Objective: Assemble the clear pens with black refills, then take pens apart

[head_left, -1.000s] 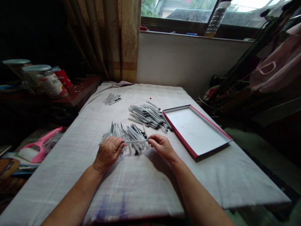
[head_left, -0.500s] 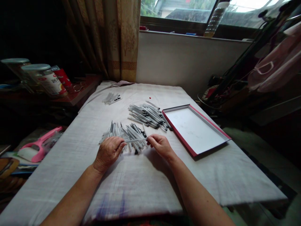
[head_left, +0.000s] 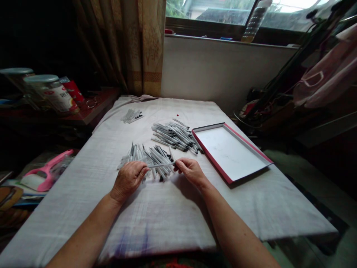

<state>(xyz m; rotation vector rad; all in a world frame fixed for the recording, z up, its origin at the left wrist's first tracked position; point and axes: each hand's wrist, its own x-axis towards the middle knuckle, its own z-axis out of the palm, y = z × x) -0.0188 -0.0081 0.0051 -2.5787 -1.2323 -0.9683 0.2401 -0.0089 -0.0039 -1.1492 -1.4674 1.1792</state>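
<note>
Between my two hands a slim pale pen (head_left: pixel 160 165) lies nearly level. My left hand (head_left: pixel 131 178) pinches its left end between thumb and fingers. At the other end, where it is dark, my right hand (head_left: pixel 190 171) has its fingertips closed on it. Just behind the hands is a loose pile of pens or pen parts (head_left: pixel 136 152), clear and grey with black pieces among them. Farther back lies a second pile of pens (head_left: pixel 173 136), their black ends mostly toward the right. A smaller group of thin clear pieces (head_left: pixel 130 115) rests at the far left.
A shallow white box with red sides (head_left: pixel 234 152) stands on the right of the cloth-covered table (head_left: pixel 156 223). One tiny red piece (head_left: pixel 177 115) lies at the back. Lidded jars (head_left: pixel 54 95) stand on a dark side table, above a pink-handled object (head_left: pixel 50 169).
Both hands keep hold of the same pen in almost the same place. The whole view has shifted very slightly; the piles and box stay where they were.
</note>
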